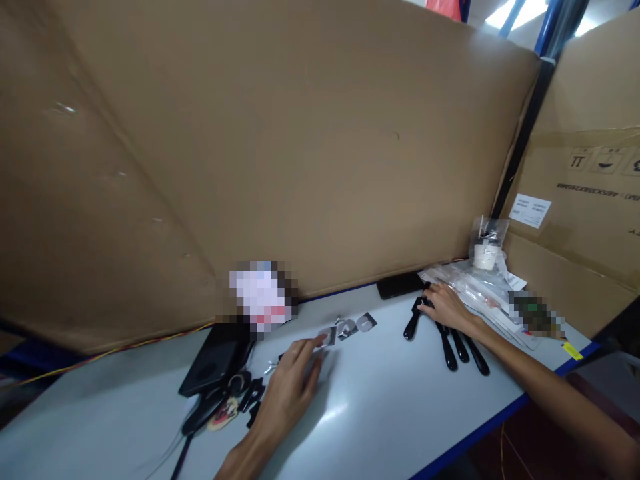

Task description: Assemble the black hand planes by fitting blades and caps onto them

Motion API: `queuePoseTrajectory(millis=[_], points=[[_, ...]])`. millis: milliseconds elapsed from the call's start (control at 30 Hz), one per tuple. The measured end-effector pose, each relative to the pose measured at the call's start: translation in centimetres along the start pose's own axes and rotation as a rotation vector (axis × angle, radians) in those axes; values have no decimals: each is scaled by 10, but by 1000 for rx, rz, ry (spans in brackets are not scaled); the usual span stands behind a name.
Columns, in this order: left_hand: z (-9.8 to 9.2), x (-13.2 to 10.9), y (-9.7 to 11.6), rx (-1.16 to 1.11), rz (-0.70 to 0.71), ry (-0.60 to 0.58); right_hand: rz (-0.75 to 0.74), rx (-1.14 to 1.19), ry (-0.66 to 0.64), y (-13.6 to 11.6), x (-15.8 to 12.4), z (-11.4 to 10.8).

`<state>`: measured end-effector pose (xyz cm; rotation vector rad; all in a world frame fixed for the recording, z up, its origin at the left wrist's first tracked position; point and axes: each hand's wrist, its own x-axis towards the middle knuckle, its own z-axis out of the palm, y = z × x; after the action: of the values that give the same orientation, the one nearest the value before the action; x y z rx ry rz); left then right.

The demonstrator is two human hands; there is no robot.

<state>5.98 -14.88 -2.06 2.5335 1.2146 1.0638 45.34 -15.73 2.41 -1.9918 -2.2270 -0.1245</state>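
Note:
My left hand (295,380) is over the table with its fingers stretched forward. Its fingertips rest at a small grey square piece with a rounded shape on it (327,337). Similar grey pieces (346,328) lie just to the right, in a short row. Farther right, my right hand (445,307) bends over several black-handled tools (449,353), their glossy handles pointing towards me. Thumb and fingers close around the upper end of the leftmost black-handled tool (412,323); the hand partly hides the other tools' upper ends.
A black phone-like slab (400,285) lies near the cardboard wall (320,147). Clear plastic bags (470,287) and a bagged white cup (485,255) fill the right corner. At left are a black box (216,360), a key-like black bunch (250,397) and a cable. The table (370,400) has a blue edge.

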Motion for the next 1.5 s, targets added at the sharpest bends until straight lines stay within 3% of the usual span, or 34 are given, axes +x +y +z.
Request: queuePoseTrajectory(millis=[167,300,433,567,633,733,833,1067,1267,1400,1500], points=[[-1,1,0,4,-27,-10,24,-16,-65,-24,-3,-5],[2,4,3,12,-26,-41,-39,-43,-115,-54,-5,-9],[4,4,4,-6,-41,-64,-82,32,-154,-77,1,-30],[1,1,9,-19,-15,-48,95,-18,-74,-73,-7,-60],[-1,1,15,-28,9,-42,184,-126,-128,-69,-25,-65],[0,0,30,-39,56,-96,257,-178,-297,-71,-62,-56],[7,-2,47,-34,131,-212,310,-160,-336,-77,-89,-43],[32,7,72,-13,283,-335,388,-24,-279,-75,-121,-33],[59,31,97,9,332,-380,499,-63,-15,-58,-130,-24],[77,48,113,91,315,-413,438,85,-42,-45,-125,-1],[86,55,111,150,265,-410,380,130,-18,-34,-137,22]])
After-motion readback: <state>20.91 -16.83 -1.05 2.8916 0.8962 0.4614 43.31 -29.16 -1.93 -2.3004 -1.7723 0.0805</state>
